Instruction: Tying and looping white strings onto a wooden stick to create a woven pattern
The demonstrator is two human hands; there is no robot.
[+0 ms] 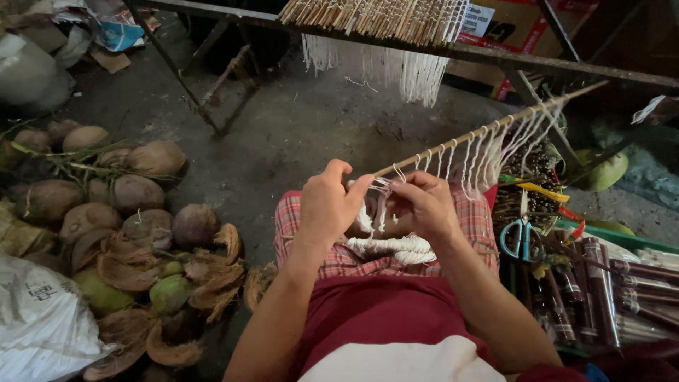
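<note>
We've got decent open room on the bare concrete floor (297,134) straight ahead, far of the knees and out to the metal frame (212,92), so a hand could swing through there fine. Left side is pretty much blocked by the coconut pile (120,212) and the white sack (35,325). Right is tight too: the stick (495,127) with its hanging white cords (488,155) cuts across, with scissors (522,239) and bundled dark tubes (601,290) crowding underneath.

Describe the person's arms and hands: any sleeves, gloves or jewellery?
Both forearms are bare, with no sleeves reaching them. The left hand and the right hand wear no gloves. No ring, watch or bracelet shows on the fingers or wrists.
</note>
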